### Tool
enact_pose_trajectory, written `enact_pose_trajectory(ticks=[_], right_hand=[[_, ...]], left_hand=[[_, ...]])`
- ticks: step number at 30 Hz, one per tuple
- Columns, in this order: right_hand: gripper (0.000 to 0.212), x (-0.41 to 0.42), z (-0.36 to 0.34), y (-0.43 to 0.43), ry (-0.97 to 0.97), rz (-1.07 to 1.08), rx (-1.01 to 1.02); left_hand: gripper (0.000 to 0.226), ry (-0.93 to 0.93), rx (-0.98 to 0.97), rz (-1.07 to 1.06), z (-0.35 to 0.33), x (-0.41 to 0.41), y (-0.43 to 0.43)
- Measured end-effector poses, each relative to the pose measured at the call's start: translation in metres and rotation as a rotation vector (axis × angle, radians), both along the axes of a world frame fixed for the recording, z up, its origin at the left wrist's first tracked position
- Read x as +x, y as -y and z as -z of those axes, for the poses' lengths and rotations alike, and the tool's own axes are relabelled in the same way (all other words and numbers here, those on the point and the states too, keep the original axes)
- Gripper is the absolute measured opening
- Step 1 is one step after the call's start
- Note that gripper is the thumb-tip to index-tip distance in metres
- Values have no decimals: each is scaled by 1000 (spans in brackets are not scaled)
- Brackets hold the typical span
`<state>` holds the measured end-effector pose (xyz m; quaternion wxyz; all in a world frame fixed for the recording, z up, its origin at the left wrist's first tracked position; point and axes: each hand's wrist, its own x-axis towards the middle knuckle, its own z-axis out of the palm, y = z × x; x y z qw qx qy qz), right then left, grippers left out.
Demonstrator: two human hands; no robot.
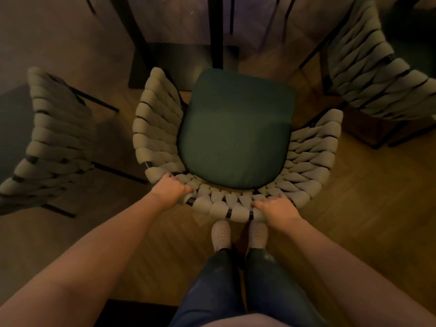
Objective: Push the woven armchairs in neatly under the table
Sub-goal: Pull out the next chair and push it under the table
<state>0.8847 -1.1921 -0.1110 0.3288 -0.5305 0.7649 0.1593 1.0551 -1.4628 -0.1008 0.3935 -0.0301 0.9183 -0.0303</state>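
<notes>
A woven armchair [160, 128] with thick pale braided cords and a dark green seat cushion [236, 131] stands right in front of me. My left hand [170, 190] grips the top of its curved backrest on the left side. My right hand [274, 208] holds the backrest rim on the right, fingers curled over the cords. The table [254, 22] is at the top of the view, its dark legs [217, 31] just beyond the front of the seat. The seat's front edge sits near the table's edge.
A second woven armchair [56, 142] stands to the left and a third [372, 74] to the upper right, both close beside the middle one. The floor is wooden herringbone parquet [354, 197]. My feet in pale shoes [221, 234] stand just behind the chair.
</notes>
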Motion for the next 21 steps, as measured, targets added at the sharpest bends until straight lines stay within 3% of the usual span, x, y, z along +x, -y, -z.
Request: enact_pose_trajectory(ticks=[12, 16, 21], right_hand=[[52, -148, -6, -9, -199, -16, -12], [48, -191, -12, -3, -196, -23, 26], [47, -234, -13, 3, -219, -64, 25]], left_hand=[[43, -116, 114, -103, 3, -117, -16], [57, -23, 52, -76, 4, -161, -18], [47, 20, 0, -88, 2, -201, -25]])
